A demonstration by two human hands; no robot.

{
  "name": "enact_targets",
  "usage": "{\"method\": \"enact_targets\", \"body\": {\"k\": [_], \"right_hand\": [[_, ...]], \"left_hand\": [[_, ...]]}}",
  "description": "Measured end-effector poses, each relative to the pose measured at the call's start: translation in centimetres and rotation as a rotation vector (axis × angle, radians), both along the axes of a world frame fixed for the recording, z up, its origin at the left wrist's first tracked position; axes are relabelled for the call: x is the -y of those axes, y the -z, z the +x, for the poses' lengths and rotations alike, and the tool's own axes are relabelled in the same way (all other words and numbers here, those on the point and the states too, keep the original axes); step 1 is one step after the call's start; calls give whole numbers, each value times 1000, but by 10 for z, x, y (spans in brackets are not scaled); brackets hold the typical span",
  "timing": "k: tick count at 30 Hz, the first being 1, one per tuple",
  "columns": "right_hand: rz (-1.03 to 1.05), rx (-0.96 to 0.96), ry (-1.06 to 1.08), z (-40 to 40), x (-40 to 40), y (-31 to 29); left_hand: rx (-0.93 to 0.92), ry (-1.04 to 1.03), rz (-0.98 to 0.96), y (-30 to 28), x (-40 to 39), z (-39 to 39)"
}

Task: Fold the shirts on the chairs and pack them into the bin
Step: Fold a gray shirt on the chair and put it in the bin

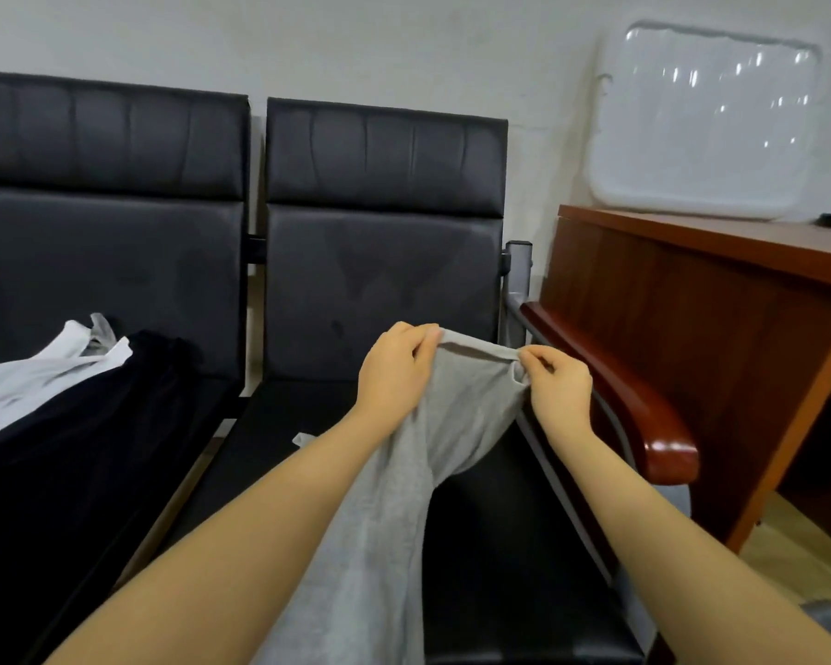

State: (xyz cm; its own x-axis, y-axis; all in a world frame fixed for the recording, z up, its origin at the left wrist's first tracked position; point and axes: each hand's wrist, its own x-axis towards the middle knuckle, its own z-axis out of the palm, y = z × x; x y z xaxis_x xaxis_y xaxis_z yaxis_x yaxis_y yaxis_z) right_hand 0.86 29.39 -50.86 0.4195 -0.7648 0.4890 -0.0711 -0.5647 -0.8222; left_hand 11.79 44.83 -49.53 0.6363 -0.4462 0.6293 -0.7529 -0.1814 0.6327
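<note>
1. Right now both hands are up near the middle of the frame, each pinching the top edge of a grey shirt (452, 424): the left hand (394, 371) has its fingers curled over one end of that edge, the right hand (560, 383) nips the other end between thumb and fingertips
2. Holding it by two points, I'd judge, lets the cloth hang straight over the black chair seat (500, 544) so it can be laid flat for folding
3. At the left of the frame a white shirt (30, 376) and a black shirt (92, 448) lie unfolded on the neighbouring chair (106, 261), seemingly waiting their turn
4. Upper right, a pale plastic bin (701, 122) stands tipped on the wooden desk (692, 290), leaning at the wall; what shows of its inside holds no shirts
</note>
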Motion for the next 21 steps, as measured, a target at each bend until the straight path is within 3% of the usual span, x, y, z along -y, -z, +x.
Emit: {"method": "enact_targets", "body": {"k": [2, 5, 10, 14, 18, 21], "right_hand": [[37, -16, -15, 8, 6, 6], [31, -141, -58, 14, 4, 31], [-138, -308, -149, 6, -31, 72], [-301, -445, -381, -11, -64, 91], [-520, -780, -500, -27, -83, 110], [-478, -1036, -529, -39, -91, 125]], "left_hand": [[-22, 17, 65, 0, 10, 9], [-25, 15, 319, 13, 12, 17], [18, -19, 545, 62, -24, 6], [30, -4, 659, 94, -64, -14], [-19, -27, 882, 113, -97, -34], [-124, -11, 1061, 128, -117, -43]]}}
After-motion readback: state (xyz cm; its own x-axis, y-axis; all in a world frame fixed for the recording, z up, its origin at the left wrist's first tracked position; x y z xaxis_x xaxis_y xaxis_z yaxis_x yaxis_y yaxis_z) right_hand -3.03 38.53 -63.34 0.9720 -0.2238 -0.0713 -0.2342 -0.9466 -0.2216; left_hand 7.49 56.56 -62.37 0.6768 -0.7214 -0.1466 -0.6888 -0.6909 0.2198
